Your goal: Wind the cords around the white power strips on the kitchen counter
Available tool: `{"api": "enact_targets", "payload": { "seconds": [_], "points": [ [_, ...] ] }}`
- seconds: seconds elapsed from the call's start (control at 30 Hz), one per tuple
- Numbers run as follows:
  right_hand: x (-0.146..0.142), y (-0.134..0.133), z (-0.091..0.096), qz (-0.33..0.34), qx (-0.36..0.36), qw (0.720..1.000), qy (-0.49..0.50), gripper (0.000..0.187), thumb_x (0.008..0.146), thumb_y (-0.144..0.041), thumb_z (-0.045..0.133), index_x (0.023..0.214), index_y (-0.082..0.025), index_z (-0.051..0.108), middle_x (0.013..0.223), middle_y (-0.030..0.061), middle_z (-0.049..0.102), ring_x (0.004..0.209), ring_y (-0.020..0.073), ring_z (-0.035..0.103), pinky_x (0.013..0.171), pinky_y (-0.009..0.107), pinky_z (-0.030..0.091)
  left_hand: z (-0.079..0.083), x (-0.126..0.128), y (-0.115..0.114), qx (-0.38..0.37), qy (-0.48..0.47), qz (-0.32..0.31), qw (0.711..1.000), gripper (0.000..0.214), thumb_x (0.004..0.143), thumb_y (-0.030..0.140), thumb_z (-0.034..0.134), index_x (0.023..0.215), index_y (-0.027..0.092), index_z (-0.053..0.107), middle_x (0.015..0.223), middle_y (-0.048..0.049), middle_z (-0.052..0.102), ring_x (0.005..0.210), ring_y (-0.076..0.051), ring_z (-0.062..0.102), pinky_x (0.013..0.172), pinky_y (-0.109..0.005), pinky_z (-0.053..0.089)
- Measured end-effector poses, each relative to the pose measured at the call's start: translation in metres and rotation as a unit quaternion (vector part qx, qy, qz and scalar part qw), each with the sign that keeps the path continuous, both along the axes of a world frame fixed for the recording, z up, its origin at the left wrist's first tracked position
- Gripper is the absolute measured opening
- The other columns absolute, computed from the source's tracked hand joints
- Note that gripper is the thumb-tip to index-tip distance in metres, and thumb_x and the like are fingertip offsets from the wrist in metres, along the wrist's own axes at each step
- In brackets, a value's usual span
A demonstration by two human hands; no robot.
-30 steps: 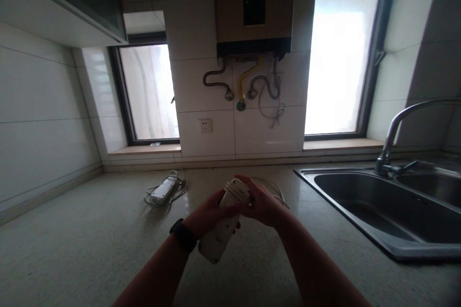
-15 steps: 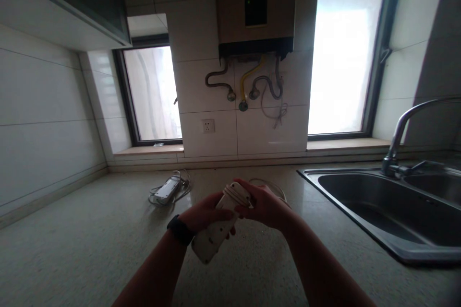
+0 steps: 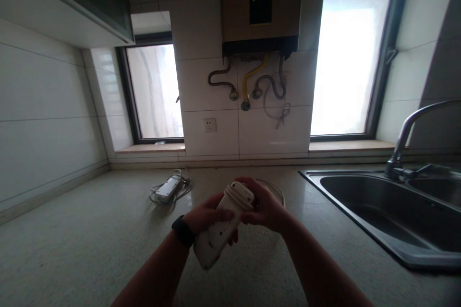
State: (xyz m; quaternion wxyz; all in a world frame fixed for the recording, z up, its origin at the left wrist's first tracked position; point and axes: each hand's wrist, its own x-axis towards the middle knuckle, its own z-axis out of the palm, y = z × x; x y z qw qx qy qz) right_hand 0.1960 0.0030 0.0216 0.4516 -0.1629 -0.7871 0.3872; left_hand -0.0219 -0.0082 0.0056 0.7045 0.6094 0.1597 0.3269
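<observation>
I hold a white power strip [image 3: 219,235] tilted above the countertop [image 3: 90,240], its cord wound around its far end. My left hand [image 3: 207,216], with a dark watch on the wrist, grips the strip's middle from the left. My right hand [image 3: 264,206] is closed over the wound cord at the top end. A loop of white cord [image 3: 277,189] trails behind my right hand onto the counter.
A second power strip [image 3: 168,187] with a loose cord lies at the back left of the counter. A steel sink [image 3: 382,211] with a faucet [image 3: 406,134] is at the right. A wall socket [image 3: 209,125] and a water heater [image 3: 260,7] with hoses are on the back wall.
The power strip and both hands have stayed in nearly the same place; the strip has tilted slightly and my right hand has shifted around its top end. The view drifted a little.
</observation>
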Motion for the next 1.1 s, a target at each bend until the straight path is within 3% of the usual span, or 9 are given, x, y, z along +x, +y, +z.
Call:
{"api": "enact_targets", "payload": {
  "seconds": [0.23,0.43,0.6,0.7,0.77,0.83,0.93,1.0,1.1],
  "points": [
    [0.008,-0.003,0.006,0.108,-0.08,0.991,-0.027,0.087,0.062,-0.028,0.091,0.137,-0.024,0.047,0.109,0.0046,0.062,0.091,0.0176,0.063,0.074,0.026,0.054,-0.011,0.004,0.004,-0.027,-0.005,-0.066,0.997,0.056,0.076,0.037,0.082,0.119,0.013,0.056,0.088,-0.0095,0.071,0.066,-0.025,0.073,0.055,-0.032,0.058],
    [0.003,-0.009,0.007,0.192,-0.087,0.977,-0.039,0.092,0.051,-0.026,0.095,0.13,-0.025,0.048,0.122,0.01,0.061,0.103,0.023,0.065,0.079,0.03,0.056,-0.026,0.003,0.011,-0.013,0.001,-0.078,0.997,0.075,0.067,0.034,0.089,0.129,0.018,0.052,0.099,-0.012,0.074,0.073,-0.023,0.073,0.062,-0.029,0.055],
    [0.002,-0.006,0.002,0.138,-0.071,0.988,-0.008,0.068,0.063,-0.027,0.087,0.121,-0.023,0.051,0.101,0.0033,0.063,0.08,0.0159,0.064,0.066,0.024,0.053,-0.014,0.004,0.007,-0.009,0.046,-0.089,0.995,0.062,0.081,0.045,0.076,0.128,0.016,0.05,0.093,-0.0134,0.073,0.076,-0.028,0.074,0.067,-0.038,0.056],
    [0.003,-0.002,0.0,0.072,-0.064,0.995,0.036,0.062,0.067,-0.027,0.083,0.121,-0.024,0.051,0.094,0.0011,0.061,0.07,0.0131,0.06,0.06,0.022,0.049,-0.002,0.005,0.004,0.115,0.116,0.038,0.986,0.052,0.088,0.05,0.067,0.123,0.013,0.055,0.107,-0.0167,0.07,0.093,-0.026,0.071,0.082,-0.04,0.055],
    [0.003,0.003,-0.001,0.001,-0.052,0.995,0.079,0.059,0.067,-0.026,0.082,0.118,-0.023,0.053,0.093,0.0009,0.06,0.073,0.0131,0.058,0.06,0.021,0.048,0.002,0.009,0.002,0.241,0.153,0.165,0.944,0.059,0.088,0.046,0.067,0.135,0.017,0.047,0.128,-0.0179,0.062,0.11,-0.026,0.064,0.091,-0.042,0.052],
    [0.001,0.008,-0.003,-0.06,-0.048,0.991,0.108,0.054,0.066,-0.027,0.081,0.114,-0.021,0.056,0.091,0.0006,0.06,0.075,0.0135,0.057,0.062,0.022,0.047,0.003,0.016,0.0,0.365,0.183,0.262,0.875,0.084,0.079,0.039,0.078,0.147,0.023,0.031,0.145,-0.0181,0.048,0.126,-0.029,0.054,0.102,-0.047,0.048],
    [-0.002,0.014,-0.007,-0.1,-0.065,0.986,0.116,0.051,0.066,-0.029,0.08,0.11,-0.02,0.056,0.084,-0.0014,0.059,0.067,0.0113,0.054,0.058,0.021,0.045,0.0,0.028,-0.004,0.498,0.222,0.316,0.777,0.098,0.073,0.023,0.081,0.153,0.029,0.024,0.153,-0.0147,0.038,0.138,-0.03,0.043,0.113,-0.051,0.039],
    [-0.004,0.016,-0.009,-0.106,-0.085,0.985,0.11,0.05,0.067,-0.031,0.08,0.108,-0.019,0.055,0.078,-0.0033,0.057,0.058,0.0086,0.049,0.051,0.019,0.041,-0.003,0.035,-0.004,0.536,0.229,0.326,0.745,0.091,0.079,0.013,0.071,0.155,0.03,0.023,0.155,-0.0129,0.036,0.141,-0.028,0.039,0.117,-0.05,0.036],
    [-0.004,0.017,-0.012,-0.101,-0.124,0.983,0.092,0.049,0.072,-0.037,0.078,0.11,-0.02,0.052,0.069,-0.0072,0.052,0.047,0.0054,0.04,0.04,0.017,0.034,-0.006,0.038,-0.001,0.554,0.227,0.329,0.73,0.095,0.08,0.005,0.06,0.159,0.03,0.014,0.158,-0.0118,0.034,0.144,-0.026,0.037,0.117,-0.048,0.037]
  ]
}}
